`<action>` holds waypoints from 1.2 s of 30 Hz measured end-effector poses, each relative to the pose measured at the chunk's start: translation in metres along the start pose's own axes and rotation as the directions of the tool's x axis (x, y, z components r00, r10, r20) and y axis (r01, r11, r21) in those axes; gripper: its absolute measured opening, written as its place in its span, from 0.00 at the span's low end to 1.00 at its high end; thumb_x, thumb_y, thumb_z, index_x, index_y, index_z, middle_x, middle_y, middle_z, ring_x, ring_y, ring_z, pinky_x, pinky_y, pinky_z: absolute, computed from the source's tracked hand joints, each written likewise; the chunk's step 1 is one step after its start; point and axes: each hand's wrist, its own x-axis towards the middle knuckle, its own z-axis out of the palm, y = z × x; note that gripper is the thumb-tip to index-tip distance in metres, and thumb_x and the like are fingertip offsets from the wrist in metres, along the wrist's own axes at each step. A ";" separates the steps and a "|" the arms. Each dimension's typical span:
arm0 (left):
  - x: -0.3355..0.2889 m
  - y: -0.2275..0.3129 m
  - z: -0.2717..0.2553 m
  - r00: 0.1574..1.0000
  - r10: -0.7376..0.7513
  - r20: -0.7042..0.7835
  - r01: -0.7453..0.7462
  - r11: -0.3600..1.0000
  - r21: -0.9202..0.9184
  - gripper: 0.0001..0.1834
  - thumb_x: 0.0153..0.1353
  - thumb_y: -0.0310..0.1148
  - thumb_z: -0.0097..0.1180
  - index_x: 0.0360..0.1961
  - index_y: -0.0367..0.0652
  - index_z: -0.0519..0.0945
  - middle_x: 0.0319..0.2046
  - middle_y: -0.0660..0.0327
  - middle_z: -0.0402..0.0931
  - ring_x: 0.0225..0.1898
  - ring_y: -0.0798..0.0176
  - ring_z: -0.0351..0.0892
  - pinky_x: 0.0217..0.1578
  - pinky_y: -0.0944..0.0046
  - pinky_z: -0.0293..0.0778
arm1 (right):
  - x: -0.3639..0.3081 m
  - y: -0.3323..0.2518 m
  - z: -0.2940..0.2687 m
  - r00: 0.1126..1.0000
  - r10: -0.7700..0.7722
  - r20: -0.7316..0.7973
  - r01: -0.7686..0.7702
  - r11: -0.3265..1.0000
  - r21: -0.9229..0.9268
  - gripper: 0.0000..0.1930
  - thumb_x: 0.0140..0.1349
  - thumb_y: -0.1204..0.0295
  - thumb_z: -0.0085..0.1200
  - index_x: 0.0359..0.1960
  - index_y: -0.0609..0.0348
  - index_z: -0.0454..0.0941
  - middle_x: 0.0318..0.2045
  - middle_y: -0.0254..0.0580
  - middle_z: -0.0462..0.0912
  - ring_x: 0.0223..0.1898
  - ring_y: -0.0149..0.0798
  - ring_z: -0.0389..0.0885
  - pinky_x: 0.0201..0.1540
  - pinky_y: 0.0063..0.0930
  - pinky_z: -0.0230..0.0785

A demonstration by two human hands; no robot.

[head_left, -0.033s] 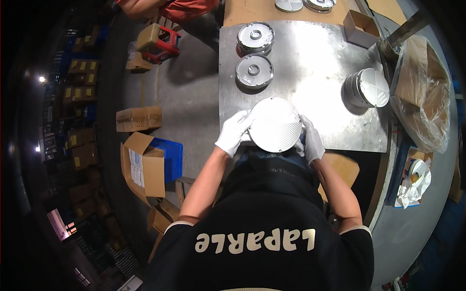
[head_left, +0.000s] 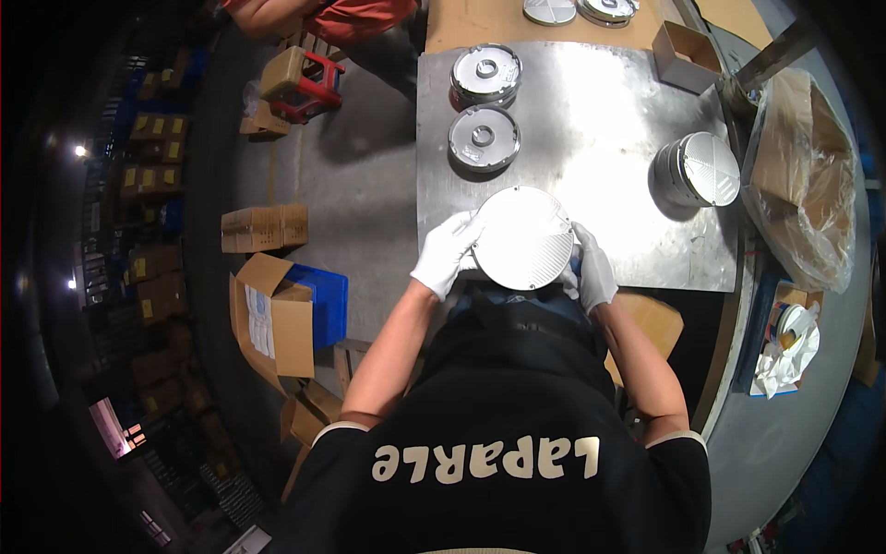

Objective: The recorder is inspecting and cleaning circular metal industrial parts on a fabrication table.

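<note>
In front of my waist, at the table's near edge, I hold a round, silvery-white disc (head_left: 523,238) with a finely patterned face and small notches or screws at its rim. My left hand (head_left: 448,249), in a white glove, grips its left edge. The gloved right hand (head_left: 592,268) holds the opposite edge, some of its fingers under the disc. Beyond it on the metal tabletop (head_left: 572,120) lies a round metal part with a central ring (head_left: 484,138). Behind that part is a stack of similar round parts (head_left: 485,74). To the right stands a stack of patterned discs (head_left: 709,170).
An open cardboard box (head_left: 687,55) stands at the table's far right, near a plastic-lined carton (head_left: 801,175). More discs (head_left: 606,9) lie at the far end. Left on the floor are a red-framed stool (head_left: 305,85), cartons (head_left: 265,229) and a blue crate (head_left: 318,305). Another person (head_left: 355,23) is at the far left.
</note>
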 end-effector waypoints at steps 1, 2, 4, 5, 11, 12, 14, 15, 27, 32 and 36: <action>0.008 -0.003 0.001 1.000 -0.015 -0.027 0.014 0.999 -0.041 0.17 0.61 0.31 0.54 0.50 0.37 0.74 0.39 0.62 0.77 0.35 0.71 0.78 0.31 0.72 0.78 | 0.008 0.008 -0.005 0.998 0.047 -0.041 -0.045 0.997 0.057 0.27 0.65 0.47 0.39 0.32 0.62 0.73 0.07 0.30 0.62 0.07 0.25 0.56 0.07 0.19 0.47; 0.018 -0.007 0.002 0.998 -0.032 -0.048 0.028 0.996 -0.083 0.17 0.61 0.31 0.54 0.51 0.37 0.73 0.38 0.62 0.77 0.35 0.70 0.79 0.29 0.70 0.79 | 0.013 0.013 -0.014 0.992 0.094 -0.084 -0.084 0.990 0.117 0.26 0.65 0.47 0.39 0.30 0.62 0.73 0.07 0.29 0.62 0.06 0.24 0.55 0.07 0.19 0.45; 0.053 -0.019 -0.014 0.996 -0.009 -0.086 -0.007 0.983 -0.185 0.16 0.62 0.32 0.52 0.49 0.35 0.74 0.38 0.57 0.78 0.34 0.64 0.81 0.28 0.67 0.80 | 0.012 0.004 -0.020 0.993 0.120 -0.011 -0.118 0.987 0.106 0.25 0.65 0.49 0.41 0.32 0.63 0.74 0.07 0.29 0.62 0.07 0.24 0.55 0.08 0.18 0.47; 0.073 -0.023 -0.027 0.993 0.029 -0.113 -0.058 0.962 -0.268 0.17 0.62 0.33 0.52 0.50 0.35 0.73 0.39 0.56 0.78 0.35 0.62 0.81 0.29 0.65 0.80 | 0.016 0.005 -0.020 0.993 0.113 -0.016 -0.112 0.992 0.058 0.24 0.65 0.51 0.42 0.33 0.64 0.75 0.07 0.28 0.61 0.07 0.25 0.55 0.09 0.18 0.49; 0.125 0.020 -0.021 0.876 0.382 -0.294 -0.366 0.924 0.110 0.18 0.59 0.35 0.59 0.47 0.35 0.75 0.36 0.59 0.78 0.34 0.65 0.78 0.32 0.69 0.76 | 0.015 0.026 -0.074 0.969 -0.118 -0.218 0.082 0.982 -0.168 0.19 0.62 0.59 0.50 0.36 0.66 0.77 0.10 0.28 0.63 0.10 0.24 0.59 0.12 0.19 0.56; 0.128 0.026 -0.020 0.808 0.545 -0.223 -0.468 0.824 0.320 0.19 0.57 0.36 0.61 0.47 0.35 0.76 0.36 0.60 0.78 0.34 0.66 0.77 0.33 0.70 0.74 | 0.008 0.024 -0.077 0.961 -0.134 -0.243 0.097 0.983 -0.159 0.19 0.62 0.59 0.50 0.36 0.66 0.77 0.10 0.28 0.63 0.10 0.24 0.59 0.12 0.19 0.56; 0.123 0.031 0.011 0.669 0.743 -0.032 -0.461 0.448 0.766 0.18 0.53 0.36 0.65 0.42 0.39 0.78 0.33 0.58 0.79 0.35 0.64 0.76 0.38 0.65 0.72 | -0.018 0.025 -0.105 0.914 -0.115 -0.389 0.053 0.985 -0.167 0.19 0.62 0.59 0.50 0.35 0.66 0.79 0.11 0.30 0.66 0.13 0.24 0.63 0.13 0.20 0.58; 0.121 0.032 0.020 0.646 0.754 0.115 -0.460 0.264 0.848 0.16 0.50 0.35 0.66 0.38 0.41 0.80 0.34 0.57 0.79 0.35 0.58 0.78 0.39 0.63 0.72 | -0.019 0.044 -0.129 0.872 -0.222 -0.437 0.140 0.967 -0.212 0.17 0.61 0.60 0.51 0.34 0.64 0.80 0.13 0.30 0.69 0.15 0.24 0.65 0.16 0.21 0.60; 0.166 -0.024 0.010 0.485 0.677 0.554 -0.491 -0.313 0.813 0.14 0.42 0.34 0.68 0.30 0.44 0.79 0.30 0.60 0.78 0.37 0.55 0.76 0.41 0.58 0.71 | -0.131 0.132 -0.373 0.032 -0.363 -0.931 -0.320 0.879 -0.354 0.17 0.53 0.69 0.46 0.47 0.50 0.76 0.33 0.48 0.82 0.36 0.50 0.79 0.40 0.41 0.69; 0.140 -0.009 0.031 0.544 0.665 0.512 -0.397 -0.333 0.855 0.22 0.43 0.34 0.68 0.41 0.43 0.77 0.39 0.57 0.77 0.44 0.53 0.74 0.47 0.55 0.69 | -0.173 0.140 -0.432 -0.221 -0.127 -0.967 -0.455 0.890 -0.013 0.23 0.60 0.63 0.37 0.60 0.39 0.65 0.47 0.54 0.78 0.50 0.56 0.75 0.51 0.44 0.66; 0.127 -0.007 0.035 0.517 0.678 0.522 -0.447 -0.307 0.840 0.21 0.47 0.32 0.64 0.44 0.41 0.76 0.43 0.55 0.76 0.48 0.51 0.73 0.51 0.55 0.67 | -0.186 0.170 -0.475 -0.341 -0.435 -0.834 -0.663 0.740 -0.115 0.33 0.55 0.67 0.51 0.64 0.49 0.58 0.56 0.50 0.71 0.57 0.49 0.70 0.56 0.40 0.62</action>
